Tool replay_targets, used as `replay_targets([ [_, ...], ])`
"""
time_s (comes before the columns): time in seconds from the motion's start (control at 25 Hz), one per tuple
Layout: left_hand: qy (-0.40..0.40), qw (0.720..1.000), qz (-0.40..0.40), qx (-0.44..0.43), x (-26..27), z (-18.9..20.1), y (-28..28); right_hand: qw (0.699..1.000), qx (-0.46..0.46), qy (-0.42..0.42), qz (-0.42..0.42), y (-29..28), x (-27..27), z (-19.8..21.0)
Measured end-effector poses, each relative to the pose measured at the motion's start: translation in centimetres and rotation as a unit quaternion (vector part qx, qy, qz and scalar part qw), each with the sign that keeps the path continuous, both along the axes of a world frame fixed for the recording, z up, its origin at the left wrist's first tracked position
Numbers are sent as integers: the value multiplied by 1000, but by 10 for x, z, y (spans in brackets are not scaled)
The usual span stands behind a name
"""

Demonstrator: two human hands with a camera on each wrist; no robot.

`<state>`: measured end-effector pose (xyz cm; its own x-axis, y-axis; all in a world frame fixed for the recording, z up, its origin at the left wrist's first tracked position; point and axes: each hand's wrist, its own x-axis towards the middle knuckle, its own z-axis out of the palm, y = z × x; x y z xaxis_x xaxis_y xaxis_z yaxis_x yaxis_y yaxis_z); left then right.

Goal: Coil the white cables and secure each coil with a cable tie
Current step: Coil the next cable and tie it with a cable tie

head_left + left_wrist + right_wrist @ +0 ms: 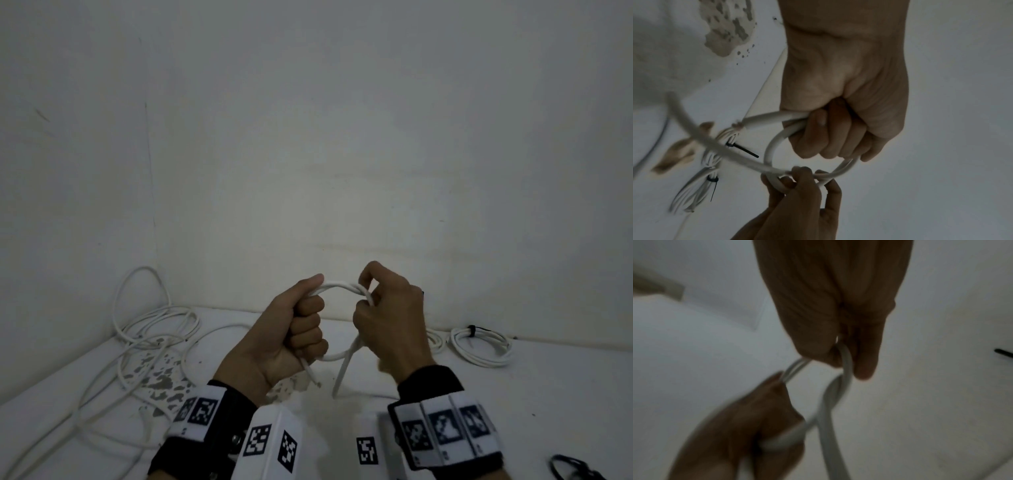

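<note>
L hand (289,330): fingers curled tight round white cable coil (337,287).
R hand (390,323): fingers pinch coil's far side.
Tied coils: 2 at counter's right rear (481,342).

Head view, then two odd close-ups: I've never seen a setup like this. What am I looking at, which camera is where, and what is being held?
No machine here: a person works with bare hands, with cameras and marker bands strapped to the wrists. The wide picture comes from a head camera looking down; the two close-ups come from the wrist cameras, looking along each hand.

The left hand holds a small coil of white cable in a fist. The right hand pinches the same coil on its other side. On the white table lie loose cables on the left, a tied coil on the right and black ties at the near right edge.
</note>
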<state>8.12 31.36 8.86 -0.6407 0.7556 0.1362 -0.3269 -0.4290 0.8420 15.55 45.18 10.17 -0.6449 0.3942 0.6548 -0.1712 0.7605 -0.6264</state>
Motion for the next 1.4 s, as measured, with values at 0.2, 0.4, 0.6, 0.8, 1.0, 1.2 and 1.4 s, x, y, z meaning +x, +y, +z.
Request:
replay_targets([
  [0.2,47,993,86,-58,0,5,0,994,10,38,-103,8,-4,-12],
  [0.4,39,986,125,-105,-17,-2,-9,882,-398,-106,229,9,-2,0],
  [0.6,48,983,119,-134,-22,-4,-12,840,-473,-98,246,9,-1,5],
  [0.8,115,961,132,-214,-24,-1,-17,992,-99,-62,44,13,13,13],
  [1.0,141,942,181,-245,-36,2,-33,977,-127,-127,113,15,20,20],
  [1.2,38,964,211,-158,-51,-4,-44,817,-431,-95,371,10,15,14],
  [1.4,59,948,254,-183,-60,-5,-61,990,113,-66,-44,17,10,7],
])
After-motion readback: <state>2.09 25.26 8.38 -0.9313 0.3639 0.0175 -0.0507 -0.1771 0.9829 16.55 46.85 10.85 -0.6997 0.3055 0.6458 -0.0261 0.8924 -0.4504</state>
